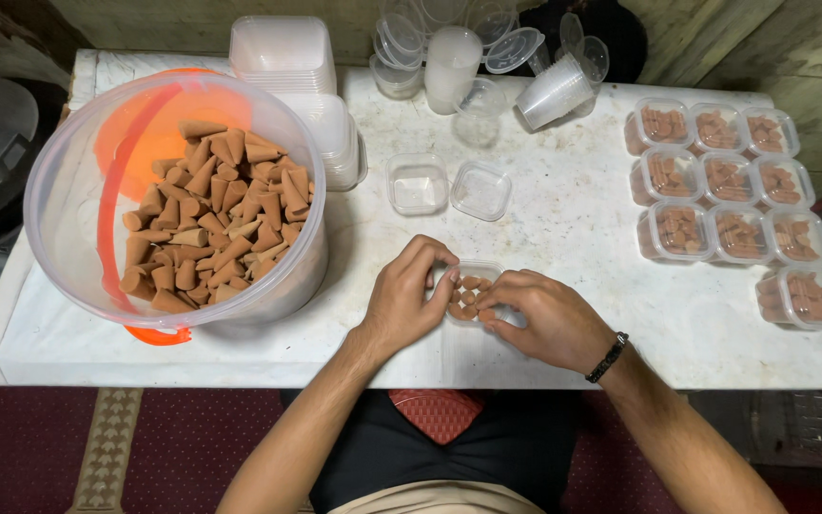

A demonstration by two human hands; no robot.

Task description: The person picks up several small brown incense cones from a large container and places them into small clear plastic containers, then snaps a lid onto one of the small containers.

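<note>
A white table [563, 219], stained and scuffed, fills most of the head view; it stands on a dark red carpet [30, 447] against a rough wall. A large clear bucket [59, 200] sits on the table's left part, holding a heap of brown cones [211, 214]. Behind and beside it stand stacks of tubs [283, 52]. At the far edge lie loose lids [516, 48] and stacked cups [554, 90]. Ten filled, lidded boxes [730, 181] stand in rows on the right part. Two empty boxes [449, 187] sit side by side near the centre.

The small tray [469, 295] stands at the near edge, between the two hands and touching both. It holds a few cones standing upright. The left hand [406, 295] is curled against the tray's left side, fingertips at its rim. The right hand [544, 314], a dark band at its wrist, rests on the right side, fingers bent over the near corner. The hands are close together, each pressed to the tray; whether either pinches a cone cannot be told.
</note>
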